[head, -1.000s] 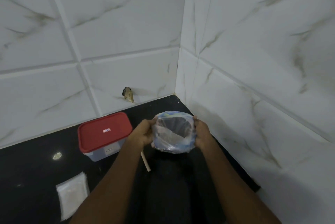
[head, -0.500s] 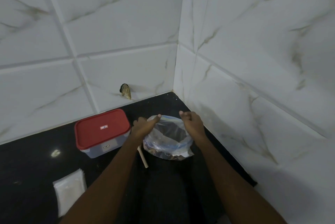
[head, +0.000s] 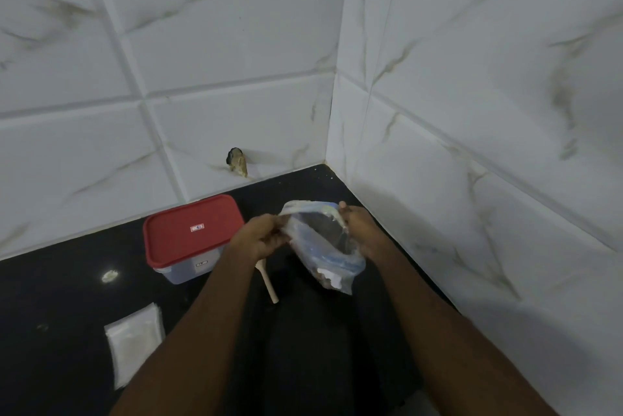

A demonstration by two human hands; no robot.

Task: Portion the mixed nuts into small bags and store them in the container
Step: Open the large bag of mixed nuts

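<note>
Forearms extended forward, hands apart. The left hand (head: 266,236) pinches the clear nut bag (head: 332,262) rim at 9 o'clock; the right hand (head: 363,230) pinches it at 3 o'clock. Bag mouth gapes.

The left hand (head: 261,235) hides the wooden stick's (head: 269,284) top, just below its fingers. The bag (head: 323,257) pinched in those fingers shows blurred contents. The label (head: 197,228) to their left is unreadable.

We see a red lid (head: 190,230), a black counter (head: 60,301), a clear bluish bag (head: 332,260) and white tiles (head: 236,45) with grey streaks.
</note>
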